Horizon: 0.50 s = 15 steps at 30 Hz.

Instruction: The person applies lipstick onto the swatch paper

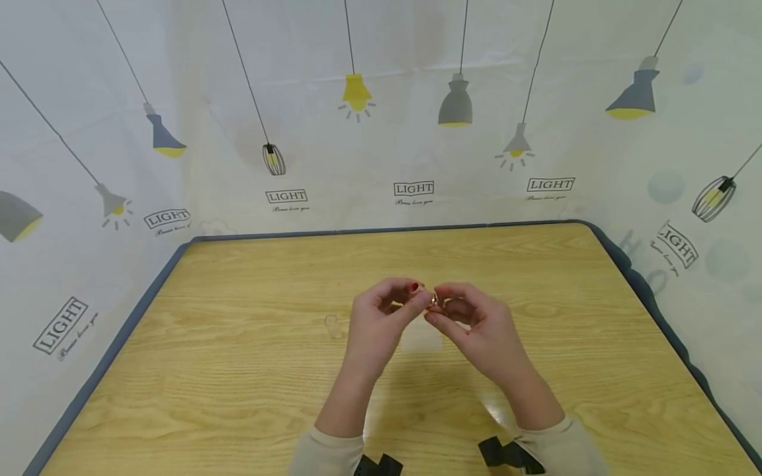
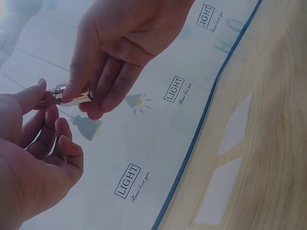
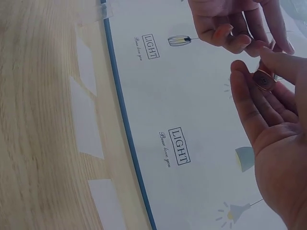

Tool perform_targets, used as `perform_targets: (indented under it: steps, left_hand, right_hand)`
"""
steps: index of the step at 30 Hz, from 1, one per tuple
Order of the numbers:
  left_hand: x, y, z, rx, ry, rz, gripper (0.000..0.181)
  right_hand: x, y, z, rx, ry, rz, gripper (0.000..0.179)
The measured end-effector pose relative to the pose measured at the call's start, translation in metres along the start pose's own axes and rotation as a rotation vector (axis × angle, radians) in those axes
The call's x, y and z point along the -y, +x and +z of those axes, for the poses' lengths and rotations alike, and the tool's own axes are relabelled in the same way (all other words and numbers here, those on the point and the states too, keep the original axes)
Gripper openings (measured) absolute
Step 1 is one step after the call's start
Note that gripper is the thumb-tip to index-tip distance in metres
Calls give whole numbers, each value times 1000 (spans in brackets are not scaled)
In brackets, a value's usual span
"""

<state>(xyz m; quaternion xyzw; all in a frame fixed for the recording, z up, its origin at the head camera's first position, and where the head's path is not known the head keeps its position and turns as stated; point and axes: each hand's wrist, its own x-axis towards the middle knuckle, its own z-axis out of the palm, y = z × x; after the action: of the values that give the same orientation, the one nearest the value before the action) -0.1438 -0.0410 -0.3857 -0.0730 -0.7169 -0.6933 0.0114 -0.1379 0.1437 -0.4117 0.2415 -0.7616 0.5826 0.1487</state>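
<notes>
Both hands meet above the middle of the table at a small lipstick (image 1: 435,301) with a shiny gold-coloured case. My left hand (image 1: 376,327) pinches its reddish end between thumb and fingertips. From the other side, my right hand (image 1: 491,337) grips the gold part with thumb and fingers. In the left wrist view the gold case (image 2: 80,99) shows beneath the right thumb, with a clear and reddish part at the left fingertips. The right wrist view shows the round base (image 3: 264,80) of the case; fingers hide much of the rest.
Beneath the hands lies a wood-grain table (image 1: 238,330) with a dark blue edge (image 1: 333,233). Pale fabric (image 1: 357,165) printed with lamps surrounds it on three sides. White strips (image 3: 86,115) lie on the tabletop. A faint transparent patch (image 1: 332,325) is left of the hands.
</notes>
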Motion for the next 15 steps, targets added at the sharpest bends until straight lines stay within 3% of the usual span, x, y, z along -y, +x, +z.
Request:
perform_targets:
  steps: [8,15]
  left_hand:
    - [0,0,5,-2,-119,34,17]
    - [3,0,2,106,-228,39,22]
  right_hand:
    - [-4,0,6,-76,56,-140,25]
    - [-5,-1,7,-52,169,-139,23]
